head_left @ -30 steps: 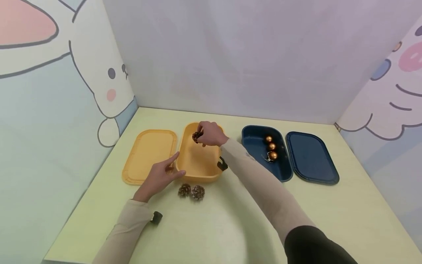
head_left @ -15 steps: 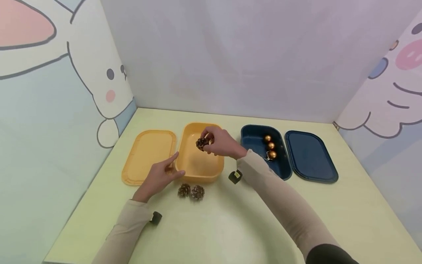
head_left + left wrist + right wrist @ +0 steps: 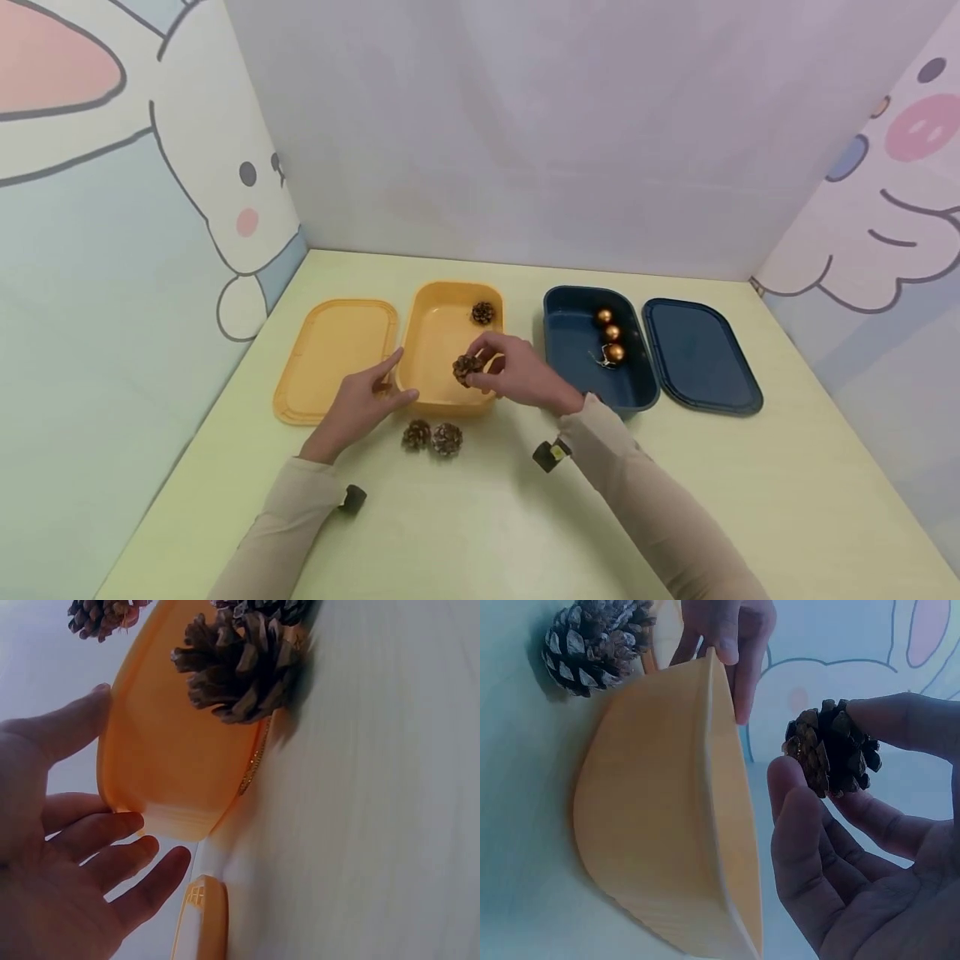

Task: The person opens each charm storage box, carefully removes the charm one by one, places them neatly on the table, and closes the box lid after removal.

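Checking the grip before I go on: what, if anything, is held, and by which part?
A pinecone, pinched on opposite sides by the fingers of the right hand. The left hand touches the yellow box at its rim.

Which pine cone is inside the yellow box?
The pine cone in the far right corner of the yellow box; the right hand pinches another, and two sit on the table in front.

Left box [image 3: 433, 346]: lid [image 3: 337, 358] to left, pine cone [image 3: 483, 313] inside, two cones [image 3: 447, 439] before. Right box [image 3: 572, 350]: balls [image 3: 612, 332] inside.
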Demonstrator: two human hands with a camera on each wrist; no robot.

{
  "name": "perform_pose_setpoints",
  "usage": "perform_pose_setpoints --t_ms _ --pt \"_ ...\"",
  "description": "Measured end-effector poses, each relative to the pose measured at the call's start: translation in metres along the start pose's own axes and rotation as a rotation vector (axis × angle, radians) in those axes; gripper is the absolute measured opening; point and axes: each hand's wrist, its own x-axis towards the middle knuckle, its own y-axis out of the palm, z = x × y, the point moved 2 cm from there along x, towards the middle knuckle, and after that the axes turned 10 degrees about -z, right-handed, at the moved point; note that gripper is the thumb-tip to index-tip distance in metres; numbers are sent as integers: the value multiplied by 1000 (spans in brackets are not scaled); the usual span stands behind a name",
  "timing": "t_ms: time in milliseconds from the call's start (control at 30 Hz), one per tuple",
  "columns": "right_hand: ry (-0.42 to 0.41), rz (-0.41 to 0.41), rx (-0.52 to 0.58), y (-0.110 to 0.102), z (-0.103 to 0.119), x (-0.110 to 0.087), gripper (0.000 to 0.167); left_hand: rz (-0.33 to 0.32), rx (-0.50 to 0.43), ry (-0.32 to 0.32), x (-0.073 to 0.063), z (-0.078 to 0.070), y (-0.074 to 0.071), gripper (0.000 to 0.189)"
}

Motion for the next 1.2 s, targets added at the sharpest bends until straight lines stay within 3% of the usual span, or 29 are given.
perform_pose_setpoints --t_ms 367,667,967,1200 --pt "10 -10 -21 -3 -10 -42 26 -10 -1 12 -1 -2 -1 81" --pt "15 5 -33 2 -28 -53 27 -13 1 12 1 0 0 81" --pt "-66 -56 -222 14 -38 -56 24 -23 -3 20 3 0 -1 81" --pt "-101 -72 -384 26 -39 -59 24 5 1 -8 1 -1 -1 82"
